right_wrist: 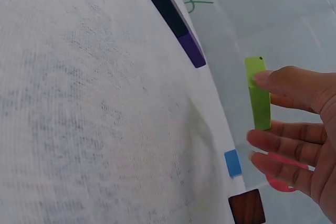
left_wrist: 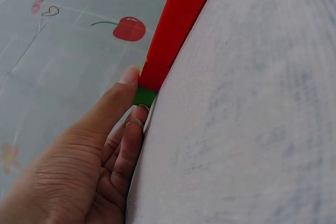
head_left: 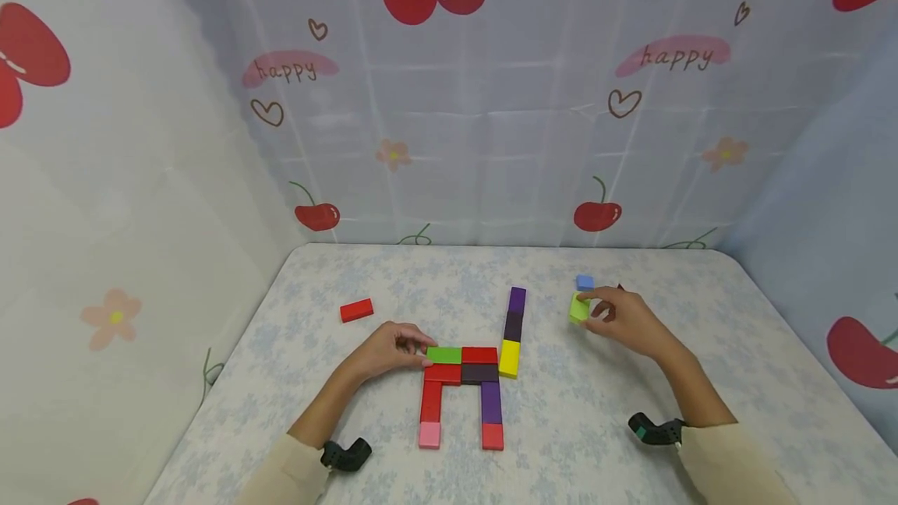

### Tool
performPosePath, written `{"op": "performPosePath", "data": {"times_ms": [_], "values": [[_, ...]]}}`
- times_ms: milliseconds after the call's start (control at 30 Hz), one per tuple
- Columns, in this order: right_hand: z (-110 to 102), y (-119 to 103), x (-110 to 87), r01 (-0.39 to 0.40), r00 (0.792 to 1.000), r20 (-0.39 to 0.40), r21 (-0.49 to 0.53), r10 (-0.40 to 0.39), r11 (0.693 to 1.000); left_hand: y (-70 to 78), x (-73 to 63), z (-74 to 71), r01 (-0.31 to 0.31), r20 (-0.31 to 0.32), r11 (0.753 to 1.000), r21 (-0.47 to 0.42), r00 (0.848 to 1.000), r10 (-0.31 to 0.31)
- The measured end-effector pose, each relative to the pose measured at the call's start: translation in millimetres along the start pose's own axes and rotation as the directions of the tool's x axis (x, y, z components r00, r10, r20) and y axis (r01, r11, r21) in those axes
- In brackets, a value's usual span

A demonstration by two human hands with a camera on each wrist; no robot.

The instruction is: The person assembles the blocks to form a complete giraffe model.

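Observation:
My left hand (head_left: 393, 351) pinches the left end of a green block (head_left: 444, 355) between thumb and fingertips. That block lies flat in a figure of coloured blocks, beside a red block (head_left: 480, 354) and against another red block (head_left: 443, 373). My right hand (head_left: 626, 322) holds a lime-green block (right_wrist: 258, 95) between thumb and fingers, raised off the table. A blue block (head_left: 585, 283) lies just beyond that hand. Near it, a brown block (right_wrist: 247, 206) is mostly hidden by the hand in the head view.
Two legs of blocks run toward me, ending in a pink block (head_left: 429, 436) and a red one (head_left: 493, 436). At the figure's right, yellow (head_left: 509, 358), dark (head_left: 513, 326) and purple (head_left: 517, 300) blocks form a slanting line. A lone red block (head_left: 356, 310) lies at left.

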State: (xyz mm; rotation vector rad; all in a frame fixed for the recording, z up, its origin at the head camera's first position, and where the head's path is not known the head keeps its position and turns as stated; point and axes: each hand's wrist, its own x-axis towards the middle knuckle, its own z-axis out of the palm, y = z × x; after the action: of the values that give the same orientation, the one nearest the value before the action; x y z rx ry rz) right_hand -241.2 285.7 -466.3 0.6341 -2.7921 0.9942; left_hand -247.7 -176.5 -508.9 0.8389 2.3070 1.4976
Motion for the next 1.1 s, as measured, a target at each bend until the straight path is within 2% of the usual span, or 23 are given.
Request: {"op": "performPosePath", "data": {"times_ms": [367, 600, 733, 833, 1000, 1100], "values": [[11.6, -11.2, 38.5, -0.02, 1.0, -0.024, -0.072, 0.018, 0.997, 3.1, -1.9, -1.9, -0.02, 0.006, 1.0, 0.005, 1.0, 0.02], [18.7, -9.1, 69.7, -0.046, 0.998, 0.027, -0.112, 0.05, 0.993, 5.3, -1.9, -2.4, -0.025, 0.01, 1.0, 0.008, 1.0, 0.025], [24.9, -2.4, 84.5, -0.08, 0.994, 0.067, -0.108, 0.088, 0.991, -14.3, 2.3, -0.8, -0.01, 0.003, 1.0, 0.017, 1.0, 0.01], [31.5, 3.0, 95.0, -0.12, 0.988, 0.085, -0.115, 0.13, 0.986, -23.4, 4.4, -0.1, -0.006, 0.001, 1.0, 0.021, 1.0, 0.006], [39.6, 6.7, 108.7, -0.184, 0.975, 0.096, -0.143, 0.199, 0.972, -0.7, -0.3, -1.2, -0.017, 0.005, 1.0, 0.014, 1.0, 0.017], [42.7, 6.1, 112.9, -0.213, 0.968, 0.103, -0.139, 0.228, 0.967, 7.9, -2.5, -2.2, -0.034, 0.007, 0.999, 0.007, 0.999, 0.034]]}}
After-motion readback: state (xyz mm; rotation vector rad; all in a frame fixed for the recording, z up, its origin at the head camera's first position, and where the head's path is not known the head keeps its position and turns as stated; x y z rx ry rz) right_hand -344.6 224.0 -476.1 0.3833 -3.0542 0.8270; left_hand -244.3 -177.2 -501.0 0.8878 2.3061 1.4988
